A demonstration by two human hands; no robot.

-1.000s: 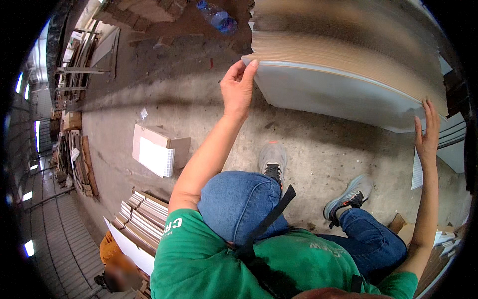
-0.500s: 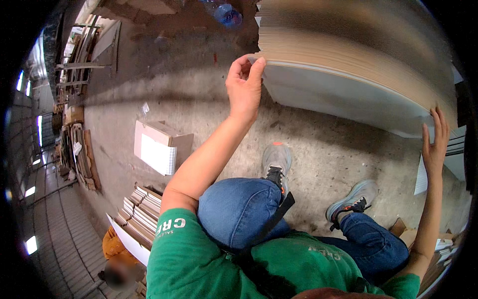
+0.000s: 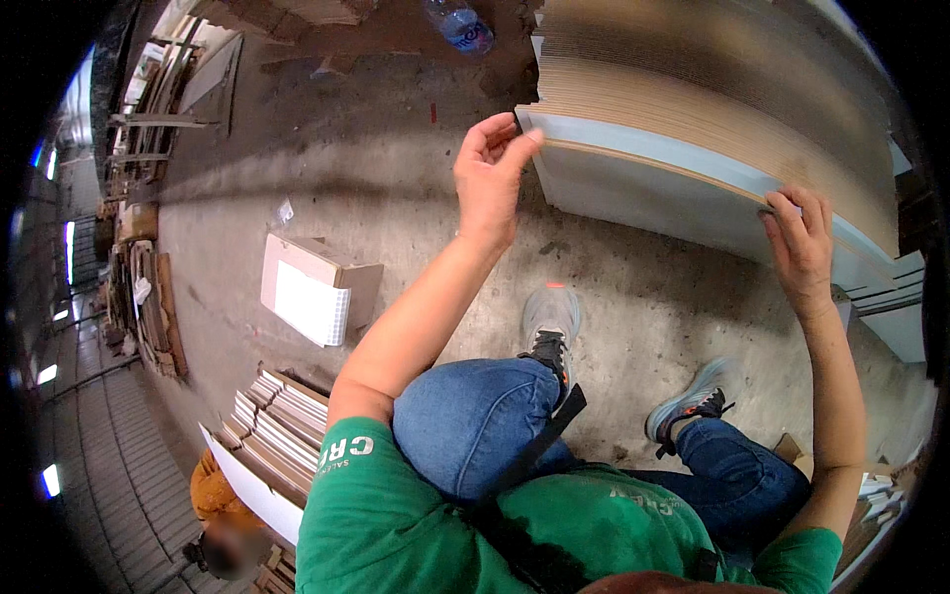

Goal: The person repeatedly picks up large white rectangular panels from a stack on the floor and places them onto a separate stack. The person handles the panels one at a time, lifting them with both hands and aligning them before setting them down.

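Note:
A thick stack of cardboard sheets [image 3: 693,129] stands on edge in front of me, brown edges up. Its nearest cardboard sheet [image 3: 653,203] shows a pale face and leans slightly away from the others, leaving a pale strip between. At the left corner of that sheet is my left hand [image 3: 487,183], thumb on the edge and fingers curled behind the corner. My right hand [image 3: 804,247] pinches the sheet's top edge farther right, with the thumb on the near side. The fingertips behind the sheet are partly hidden.
An open cardboard box [image 3: 317,287] with a white sheet on it stands on the floor at left. Bundled boards [image 3: 272,426] lie at lower left, near a person in orange [image 3: 216,490]. A plastic bottle [image 3: 460,25] lies at the top; pale panels [image 3: 896,317] stand at right.
My right hand has moved left and inward along the top edge from the right end, closing on the sheet. The nearest sheet has tipped toward me, apart from the stack. My left hand stays at the corner.

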